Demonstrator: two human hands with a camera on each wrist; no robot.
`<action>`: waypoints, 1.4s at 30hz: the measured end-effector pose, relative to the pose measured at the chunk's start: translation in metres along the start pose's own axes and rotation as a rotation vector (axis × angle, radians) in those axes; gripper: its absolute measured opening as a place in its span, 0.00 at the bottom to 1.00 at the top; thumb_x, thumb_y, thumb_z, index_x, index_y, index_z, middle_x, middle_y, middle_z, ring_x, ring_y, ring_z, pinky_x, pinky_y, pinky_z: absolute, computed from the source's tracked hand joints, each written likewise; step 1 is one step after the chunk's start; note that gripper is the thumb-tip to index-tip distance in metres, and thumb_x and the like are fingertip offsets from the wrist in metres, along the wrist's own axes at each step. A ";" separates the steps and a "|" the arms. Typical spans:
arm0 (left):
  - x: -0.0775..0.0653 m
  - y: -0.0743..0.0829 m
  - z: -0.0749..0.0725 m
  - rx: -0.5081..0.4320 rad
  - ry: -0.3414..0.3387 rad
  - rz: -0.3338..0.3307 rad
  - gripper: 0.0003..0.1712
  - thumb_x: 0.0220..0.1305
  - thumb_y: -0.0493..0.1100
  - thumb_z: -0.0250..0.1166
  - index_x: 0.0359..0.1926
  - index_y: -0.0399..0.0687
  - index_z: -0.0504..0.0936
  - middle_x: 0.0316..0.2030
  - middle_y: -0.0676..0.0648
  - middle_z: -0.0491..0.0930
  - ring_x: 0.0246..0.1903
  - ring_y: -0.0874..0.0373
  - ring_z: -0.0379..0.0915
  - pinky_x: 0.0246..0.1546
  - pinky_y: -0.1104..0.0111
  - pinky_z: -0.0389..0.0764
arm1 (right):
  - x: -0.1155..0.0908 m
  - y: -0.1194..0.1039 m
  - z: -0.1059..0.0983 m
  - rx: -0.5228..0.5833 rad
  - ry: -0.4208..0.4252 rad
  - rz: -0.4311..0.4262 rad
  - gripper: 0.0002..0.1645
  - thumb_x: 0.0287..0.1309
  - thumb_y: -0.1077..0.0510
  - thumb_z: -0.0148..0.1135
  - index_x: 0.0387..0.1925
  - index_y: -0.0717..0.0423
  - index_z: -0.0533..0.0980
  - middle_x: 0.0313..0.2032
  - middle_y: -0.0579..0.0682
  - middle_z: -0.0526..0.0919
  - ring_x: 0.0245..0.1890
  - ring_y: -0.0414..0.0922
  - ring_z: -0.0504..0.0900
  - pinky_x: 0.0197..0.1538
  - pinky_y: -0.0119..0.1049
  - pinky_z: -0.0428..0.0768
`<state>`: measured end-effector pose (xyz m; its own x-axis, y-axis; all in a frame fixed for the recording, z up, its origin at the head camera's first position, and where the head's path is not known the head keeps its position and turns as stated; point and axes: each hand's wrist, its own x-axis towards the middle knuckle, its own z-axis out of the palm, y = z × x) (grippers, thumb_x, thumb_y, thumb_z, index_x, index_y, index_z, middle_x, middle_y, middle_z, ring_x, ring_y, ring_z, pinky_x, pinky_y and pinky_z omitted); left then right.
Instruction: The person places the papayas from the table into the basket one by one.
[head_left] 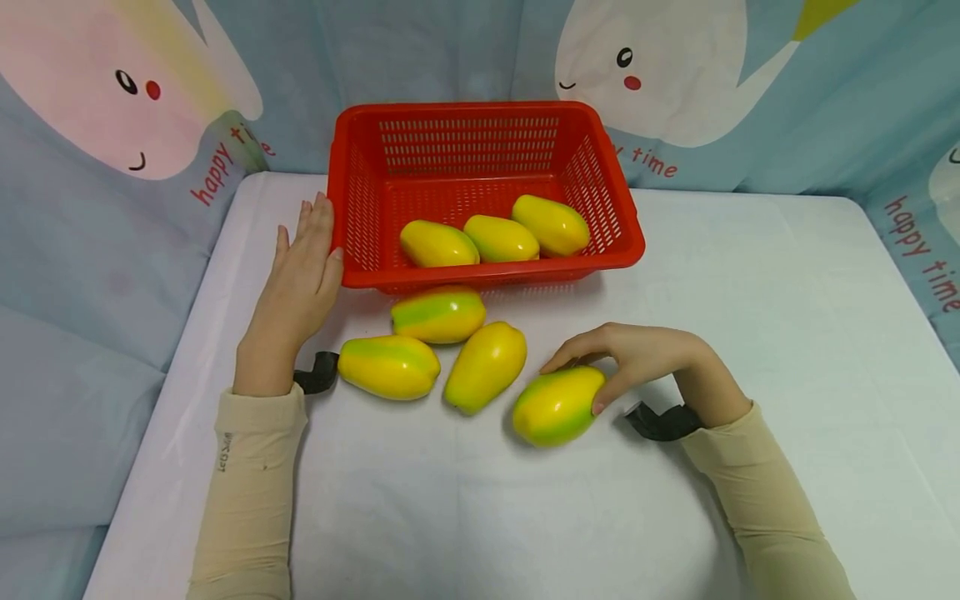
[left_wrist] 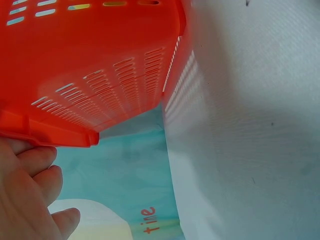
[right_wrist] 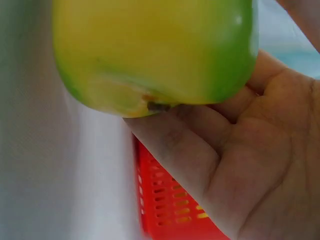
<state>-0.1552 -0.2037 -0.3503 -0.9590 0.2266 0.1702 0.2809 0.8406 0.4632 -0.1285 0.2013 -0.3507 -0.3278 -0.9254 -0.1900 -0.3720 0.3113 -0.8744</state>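
Hands (head_left: pixel 297 268) apart, right (head_left: pixel 636 352) arched, gripping fruit (head_left: pixel 557 408)

1. The left hand (head_left: pixel 296 271), fingers extended, touches the side of the red basket (head_left: pixel 495 273), which stands to its right.
2. The right hand (head_left: pixel 637 354) grips a yellow-green fruit (head_left: pixel 558 406) between fingers and thumb.
3. Three loose fruits (head_left: pixel 485 367) lie between the hands on the white table (head_left: pixel 480 517).
4. Three more fruits (head_left: pixel 501 239) sit in the basket, farther out than the right hand.
5. Beyond both hands hangs a printed blue curtain (head_left: pixel 442 50).
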 end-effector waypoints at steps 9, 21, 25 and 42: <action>0.000 -0.001 0.000 -0.008 -0.001 0.005 0.35 0.72 0.46 0.38 0.74 0.42 0.39 0.73 0.46 0.38 0.72 0.54 0.29 0.68 0.52 0.29 | -0.007 0.001 -0.005 -0.008 0.011 -0.034 0.33 0.52 0.57 0.69 0.60 0.58 0.70 0.56 0.47 0.76 0.56 0.44 0.73 0.59 0.39 0.71; 0.001 -0.002 0.001 -0.004 0.006 -0.004 0.35 0.72 0.48 0.38 0.74 0.44 0.39 0.73 0.47 0.38 0.72 0.54 0.29 0.68 0.52 0.29 | -0.015 -0.009 -0.016 -0.028 0.136 -0.077 0.35 0.48 0.64 0.71 0.60 0.57 0.70 0.57 0.46 0.75 0.56 0.42 0.73 0.58 0.34 0.71; 0.001 -0.003 0.001 -0.004 0.007 -0.004 0.35 0.72 0.48 0.38 0.74 0.44 0.39 0.73 0.47 0.38 0.72 0.55 0.29 0.68 0.53 0.29 | -0.013 -0.014 -0.022 -0.055 0.186 -0.123 0.36 0.45 0.66 0.72 0.59 0.60 0.71 0.56 0.47 0.76 0.54 0.43 0.74 0.57 0.34 0.72; 0.000 -0.002 0.000 -0.006 0.002 -0.004 0.35 0.72 0.48 0.38 0.74 0.43 0.39 0.73 0.47 0.38 0.72 0.55 0.29 0.68 0.52 0.30 | 0.013 -0.032 -0.042 0.078 0.432 -0.149 0.33 0.47 0.74 0.66 0.58 0.68 0.70 0.56 0.52 0.75 0.53 0.48 0.74 0.57 0.36 0.73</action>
<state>-0.1555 -0.2052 -0.3509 -0.9599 0.2227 0.1702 0.2777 0.8384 0.4691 -0.1577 0.1885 -0.3062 -0.6134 -0.7792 0.1290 -0.3817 0.1495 -0.9121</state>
